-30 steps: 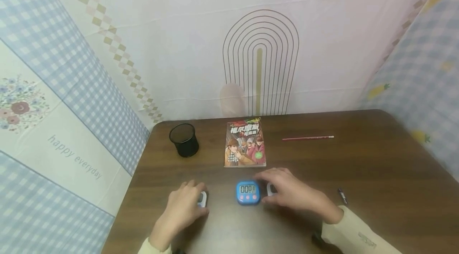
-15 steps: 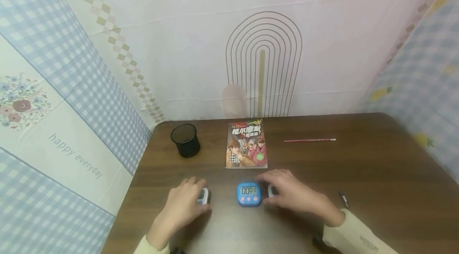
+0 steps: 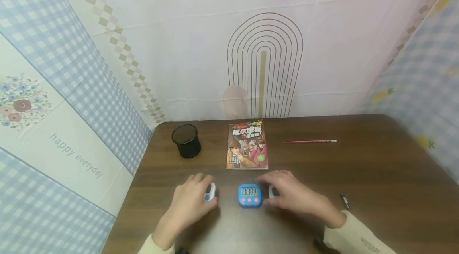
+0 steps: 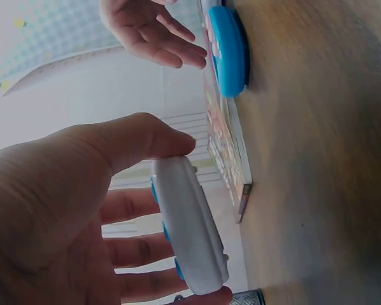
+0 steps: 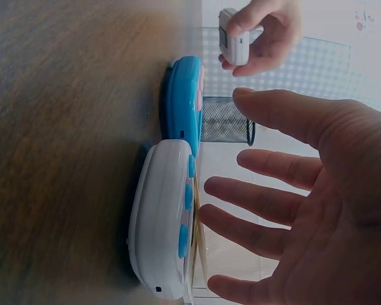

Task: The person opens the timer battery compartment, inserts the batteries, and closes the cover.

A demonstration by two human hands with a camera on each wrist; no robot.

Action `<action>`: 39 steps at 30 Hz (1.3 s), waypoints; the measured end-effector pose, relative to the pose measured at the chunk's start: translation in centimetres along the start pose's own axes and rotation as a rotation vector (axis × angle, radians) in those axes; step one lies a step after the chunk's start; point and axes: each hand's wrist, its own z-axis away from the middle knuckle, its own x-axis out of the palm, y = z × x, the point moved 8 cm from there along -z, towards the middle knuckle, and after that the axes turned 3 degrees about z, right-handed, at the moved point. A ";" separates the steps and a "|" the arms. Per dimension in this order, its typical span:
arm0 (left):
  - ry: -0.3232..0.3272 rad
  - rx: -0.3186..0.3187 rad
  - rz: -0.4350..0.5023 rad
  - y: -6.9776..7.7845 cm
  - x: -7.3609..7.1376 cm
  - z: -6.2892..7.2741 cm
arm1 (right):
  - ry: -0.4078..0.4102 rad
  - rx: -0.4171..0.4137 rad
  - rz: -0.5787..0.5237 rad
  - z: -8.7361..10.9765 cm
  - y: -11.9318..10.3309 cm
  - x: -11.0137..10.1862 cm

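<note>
My left hand (image 3: 189, 196) grips a white digital timer with blue buttons (image 4: 189, 225) by its ends, between thumb and fingers. In the left wrist view this timer is tilted and raised off the tabletop. A blue digital timer with pink buttons (image 3: 250, 195) lies between my hands, its display facing up. A second white timer with blue buttons (image 5: 162, 219) lies on the table right beside the blue one. Over it my right hand (image 3: 289, 191) hovers with fingers spread, partly covering it in the head view; the right wrist view shows a gap between fingers and timer.
Behind the timers lies a comic-style book (image 3: 247, 146) on the brown table (image 3: 229, 230). At the back left stands a black mesh pen holder (image 3: 188, 142). A red pencil (image 3: 310, 141) lies at the back right, and a small dark pen-like stick (image 3: 345, 201) nearer the right sleeve.
My left hand has moved right toward the blue timer with the white timer in its grip, and more of that timer's face shows. My right hand stays about where it was.
</note>
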 end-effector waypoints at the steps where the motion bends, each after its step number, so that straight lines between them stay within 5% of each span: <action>1: 0.007 0.004 0.005 0.2 -0.1 -0.1 | 0.000 -0.001 0.000 0.0 0.0 0.0; 20: 0.112 0.109 0.022 3.4 -1.5 -1.3 | 0.020 0.002 0.003 0.0 0.2 -0.3; 39: 0.085 0.168 0.087 6.9 -2.0 -3.0 | 0.098 -0.035 0.024 0.1 0.0 -0.7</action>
